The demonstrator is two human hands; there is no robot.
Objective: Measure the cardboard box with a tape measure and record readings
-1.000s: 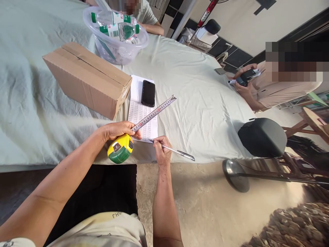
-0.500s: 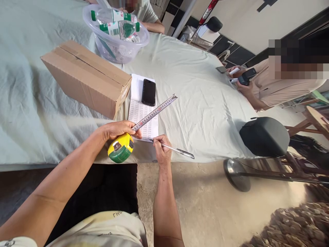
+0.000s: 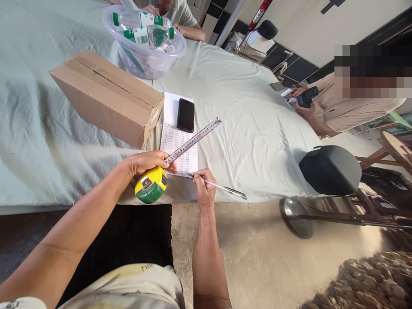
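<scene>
My left hand (image 3: 156,162) is closed on a yellow and green tape measure (image 3: 151,185), gripping it where the blade comes out. The pulled-out blade (image 3: 193,140) slants up to the right over a sheet of paper (image 3: 172,139) covered in rows of handwriting. Between the fingers of my right hand (image 3: 205,182) is a pen (image 3: 225,188), its tip at the lower right edge of the paper and its dark capped end pointing right. A black phone (image 3: 186,115) lies on the upper part of the paper.
A closed cardboard box (image 3: 109,101) stands left of the paper. Behind it, a clear plastic basin (image 3: 144,60) holds several bottles. One person sits at the far side; another person (image 3: 341,101) at the right holds a dark device (image 3: 307,96). A black stool (image 3: 331,169) stands beside the table.
My right hand and the pen have shifted slightly to the right along the paper's lower edge. My left hand keeps the tape measure in place.
</scene>
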